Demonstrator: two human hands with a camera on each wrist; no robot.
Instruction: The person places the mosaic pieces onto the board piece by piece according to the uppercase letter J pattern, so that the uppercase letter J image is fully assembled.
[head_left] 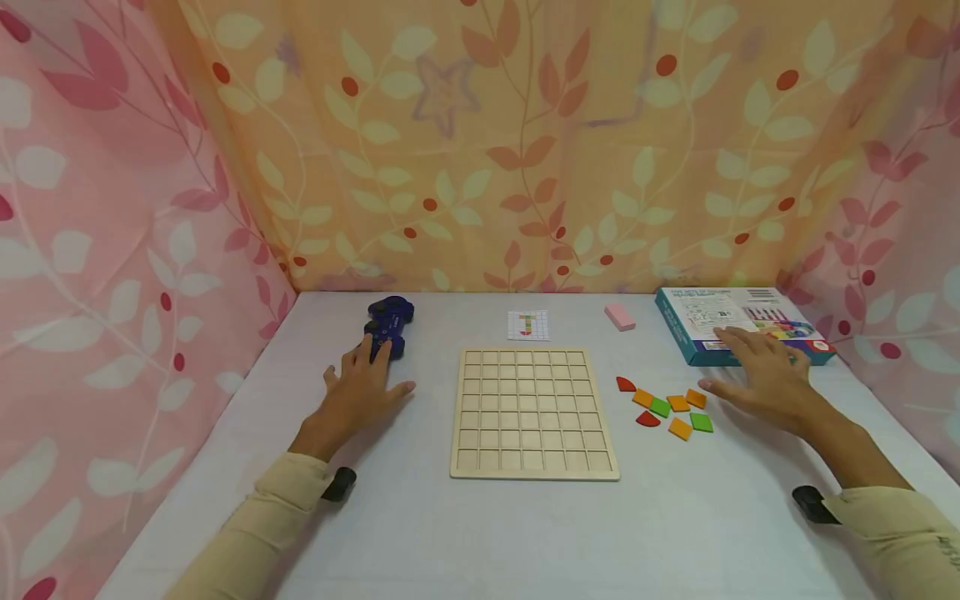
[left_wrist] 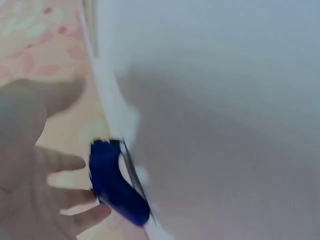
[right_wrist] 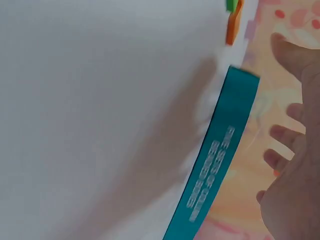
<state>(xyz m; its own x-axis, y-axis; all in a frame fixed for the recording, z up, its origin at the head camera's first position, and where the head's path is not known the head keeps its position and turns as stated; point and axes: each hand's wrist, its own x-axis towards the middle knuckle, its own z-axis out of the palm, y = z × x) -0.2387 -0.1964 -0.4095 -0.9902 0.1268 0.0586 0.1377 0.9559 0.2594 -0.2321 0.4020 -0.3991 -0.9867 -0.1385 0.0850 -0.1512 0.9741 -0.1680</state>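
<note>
My left hand [head_left: 358, 390], fingers spread, is held over the white tabletop at the near end of a dark blue game controller [head_left: 386, 327]. The left wrist view shows the controller [left_wrist: 112, 182] just beyond the fingertips; whether they touch it I cannot tell. On the right, my other hand [head_left: 768, 379] hovers with loosely spread fingers by the front edge of a teal-sided box [head_left: 701, 321], partly covering it. In the right wrist view, the box's printed side [right_wrist: 215, 155] appears apart from the fingers. Neither hand holds anything.
A wooden grid board [head_left: 534, 414] lies between the hands. Several orange, green and red tiles [head_left: 678, 403] are scattered to its right. Behind the board are a small pattern card [head_left: 528, 325] and a pink block [head_left: 619, 317]. Floral curtains [head_left: 480, 167] enclose the table.
</note>
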